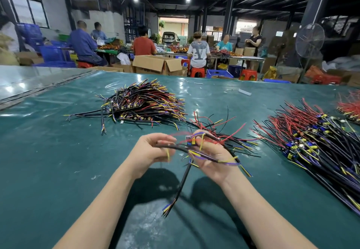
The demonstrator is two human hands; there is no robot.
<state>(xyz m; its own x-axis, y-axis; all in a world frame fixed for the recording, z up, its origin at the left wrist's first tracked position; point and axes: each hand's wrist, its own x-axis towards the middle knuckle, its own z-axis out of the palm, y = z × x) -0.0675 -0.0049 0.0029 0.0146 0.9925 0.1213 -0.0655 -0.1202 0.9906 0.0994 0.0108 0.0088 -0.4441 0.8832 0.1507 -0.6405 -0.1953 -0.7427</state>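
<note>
Glossy green sheeting [58, 161]; left hand [151, 149] and right hand [211, 158] grip slender black-sheathed wires [183, 182].

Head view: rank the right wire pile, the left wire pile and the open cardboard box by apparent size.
1. Right wire pile
2. Left wire pile
3. Cardboard box, but it stands far back, so real size is unsure.

We see a tabletop [58, 151] under a glossy green sheet. On it lie a heap of black cables [144, 102] with yellow and purple ends at the far middle, a small tangle of red and black wires [212, 124] near it, and a broad spread of red and black wires [311, 137] on the right. Farther back we find a small white piece [244, 91].
</note>
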